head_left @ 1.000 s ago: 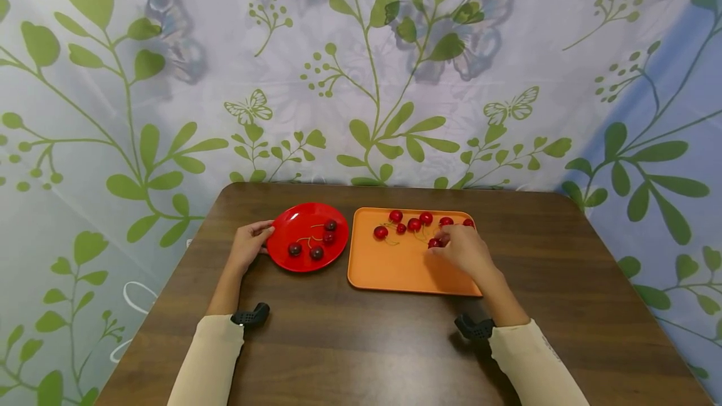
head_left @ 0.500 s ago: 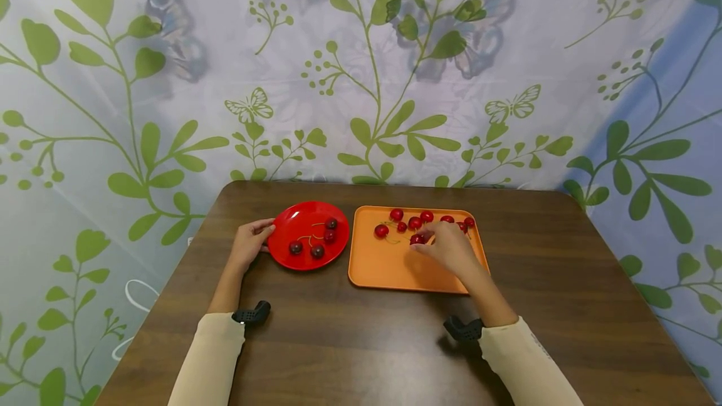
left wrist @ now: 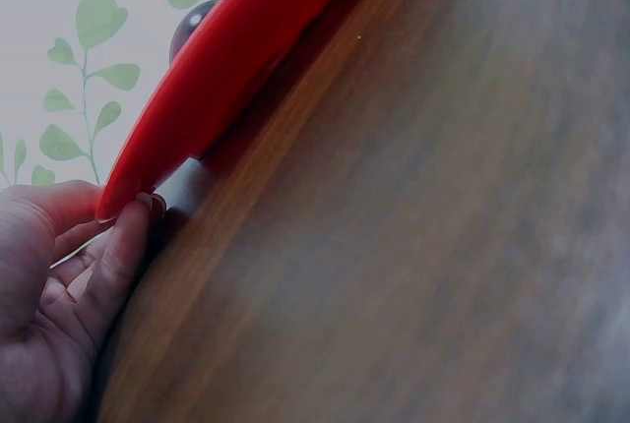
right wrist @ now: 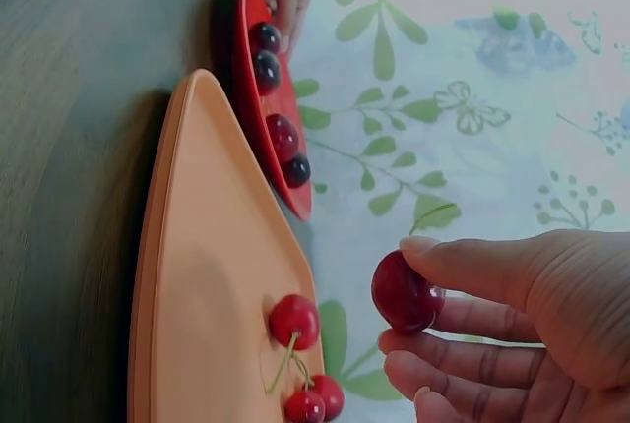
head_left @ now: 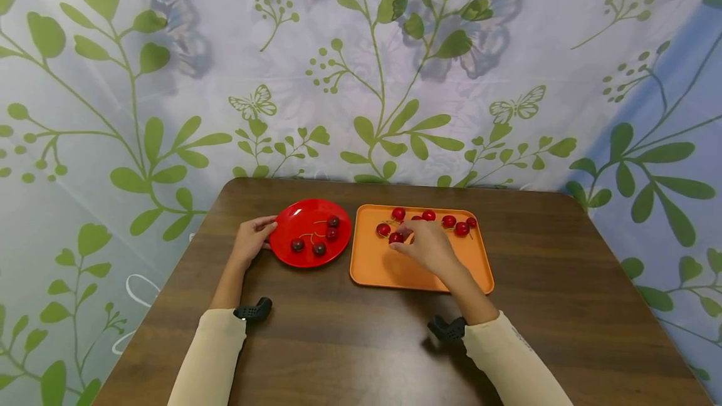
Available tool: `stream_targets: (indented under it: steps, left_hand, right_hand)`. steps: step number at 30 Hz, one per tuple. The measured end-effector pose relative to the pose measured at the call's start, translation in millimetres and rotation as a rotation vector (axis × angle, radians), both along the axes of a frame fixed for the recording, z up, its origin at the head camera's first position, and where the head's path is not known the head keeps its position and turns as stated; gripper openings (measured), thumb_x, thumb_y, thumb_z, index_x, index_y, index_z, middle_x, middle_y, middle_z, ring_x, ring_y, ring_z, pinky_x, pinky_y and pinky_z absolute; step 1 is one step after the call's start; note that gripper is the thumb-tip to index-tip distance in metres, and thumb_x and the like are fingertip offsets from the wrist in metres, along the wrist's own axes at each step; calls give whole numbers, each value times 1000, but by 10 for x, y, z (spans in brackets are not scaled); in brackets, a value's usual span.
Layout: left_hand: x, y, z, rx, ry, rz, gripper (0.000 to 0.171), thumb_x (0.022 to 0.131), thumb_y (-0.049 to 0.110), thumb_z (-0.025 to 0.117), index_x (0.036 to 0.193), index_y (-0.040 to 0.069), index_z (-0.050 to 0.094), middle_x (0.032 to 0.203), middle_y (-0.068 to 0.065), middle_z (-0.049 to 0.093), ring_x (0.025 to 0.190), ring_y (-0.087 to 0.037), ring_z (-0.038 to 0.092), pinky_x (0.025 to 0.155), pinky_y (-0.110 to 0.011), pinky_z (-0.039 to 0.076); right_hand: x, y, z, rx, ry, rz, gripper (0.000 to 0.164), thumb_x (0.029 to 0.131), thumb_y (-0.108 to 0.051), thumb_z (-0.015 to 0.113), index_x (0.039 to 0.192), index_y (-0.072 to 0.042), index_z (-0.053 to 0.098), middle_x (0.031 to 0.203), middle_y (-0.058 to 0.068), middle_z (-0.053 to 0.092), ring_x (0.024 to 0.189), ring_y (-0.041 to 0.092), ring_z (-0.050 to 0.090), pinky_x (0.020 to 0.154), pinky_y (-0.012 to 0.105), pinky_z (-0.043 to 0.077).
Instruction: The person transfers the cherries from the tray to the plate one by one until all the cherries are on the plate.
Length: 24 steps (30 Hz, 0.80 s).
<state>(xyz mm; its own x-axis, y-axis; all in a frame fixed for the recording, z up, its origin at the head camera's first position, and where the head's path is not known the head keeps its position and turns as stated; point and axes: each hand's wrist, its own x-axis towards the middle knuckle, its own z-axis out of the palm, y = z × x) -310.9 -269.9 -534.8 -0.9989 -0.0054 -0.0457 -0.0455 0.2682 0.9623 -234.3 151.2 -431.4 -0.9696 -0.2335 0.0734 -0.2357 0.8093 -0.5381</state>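
Observation:
My left hand (head_left: 249, 242) pinches the left rim of a round red plate (head_left: 293, 218), thumb and fingers on either side of the edge in the left wrist view. Several dark cherries (head_left: 319, 249) with stems lie on that plate. Between the thumb and fingers of my right hand (head_left: 430, 248) is a dark red cherry (right wrist: 402, 290), its stem pointing up past the thumb. The hand is over an orange tray (head_left: 372, 271), where several bright red cherries (head_left: 383, 229) lie along the far side. Part of that row is hidden behind the hand.
Plate and tray sit side by side on a brown wooden table (head_left: 338, 343), a narrow gap between them. A leaf-and-butterfly patterned cloth (head_left: 316, 111) hangs behind the far edge. Dark wrist devices (head_left: 448, 329) are worn on both arms.
My right hand has moved left across the tray, carrying the cherry from the right part toward the middle left. The left hand has stayed at the plate's rim.

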Motion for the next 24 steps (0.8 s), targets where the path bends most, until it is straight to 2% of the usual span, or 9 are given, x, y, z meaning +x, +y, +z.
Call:
stream_targets:
  steps: [6, 13, 17, 24]
  left_hand:
    - [-14, 21, 71, 27, -3, -26, 39, 102, 15, 63, 136, -4, 61, 117, -25, 68, 67, -10, 65, 57, -28, 60]
    - [112, 100, 342, 25, -4, -59, 38, 102, 7, 61, 135, -10, 59, 116, -28, 68, 68, -14, 66, 60, -34, 62]
    - [134, 109, 354, 30, -12, -53, 37, 102, 8, 62, 135, -10, 59, 116, -27, 68, 68, -14, 66, 59, -32, 61]
    - [148, 96, 342, 36, -30, -41, 38, 101, 9, 62, 135, -8, 60, 116, -26, 68, 69, -13, 66, 59, -31, 61]
  right_hand:
    - [-58, -110, 20, 21, 35, 34, 32, 86, -32, 84, 110, -13, 78, 96, 1, 73, 74, 15, 60, 64, 31, 52]
    - [-194, -270, 51, 53, 53, 73, 32, 88, -34, 81, 112, -13, 76, 101, 0, 74, 86, 20, 66, 72, 38, 57]
    - [-275, -366, 52, 71, 53, 89, 31, 88, -34, 81, 112, -14, 76, 101, 1, 73, 90, 21, 67, 75, 38, 58]
    - [-446, -537, 60, 90, 111, 160, 26, 88, -29, 82, 109, -14, 78, 95, 0, 73, 81, 17, 65, 63, 31, 54]
